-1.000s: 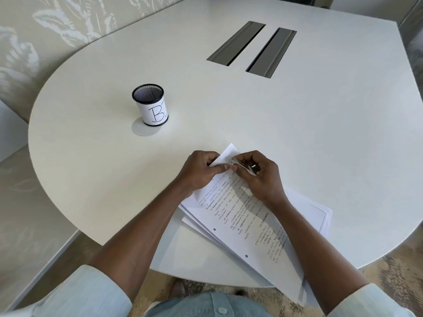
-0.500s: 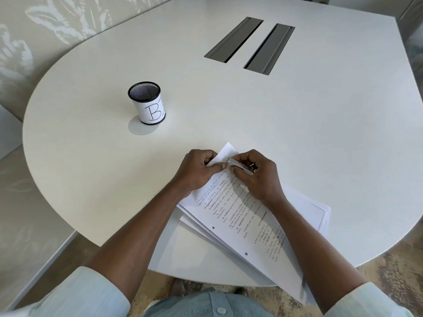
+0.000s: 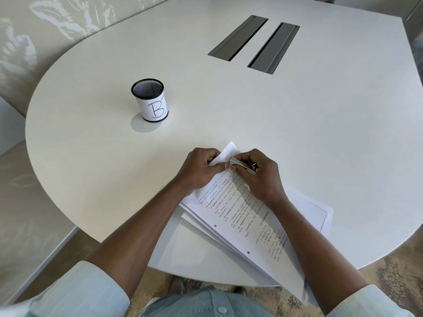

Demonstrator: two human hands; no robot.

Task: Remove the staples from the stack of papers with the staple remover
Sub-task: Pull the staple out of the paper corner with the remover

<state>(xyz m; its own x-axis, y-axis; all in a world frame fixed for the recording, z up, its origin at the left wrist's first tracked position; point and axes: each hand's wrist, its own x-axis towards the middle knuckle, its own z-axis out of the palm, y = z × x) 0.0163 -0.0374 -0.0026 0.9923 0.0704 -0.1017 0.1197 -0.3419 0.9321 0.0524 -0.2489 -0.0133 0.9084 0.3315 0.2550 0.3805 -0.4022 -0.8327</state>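
A stack of printed white papers [image 3: 242, 216] lies slanted at the table's near edge, partly hanging over it. My left hand [image 3: 201, 170] pinches the top sheet near its far corner and presses it down. My right hand [image 3: 261, 177] grips a small metal staple remover [image 3: 242, 165], whose tip sits on the paper at that corner, right beside my left fingertips. The staple itself is too small to make out.
A black mesh pen cup [image 3: 151, 102] with a white label marked "B" stands to the far left on the white table [image 3: 320, 133]. Two grey cable slots [image 3: 254, 43] lie at the back. More loose sheets [image 3: 315, 213] spread under the stack to the right.
Both hands stay at the paper's far corner; the staple remover's tip has shifted slightly along the corner. The camera view has drifted a little.
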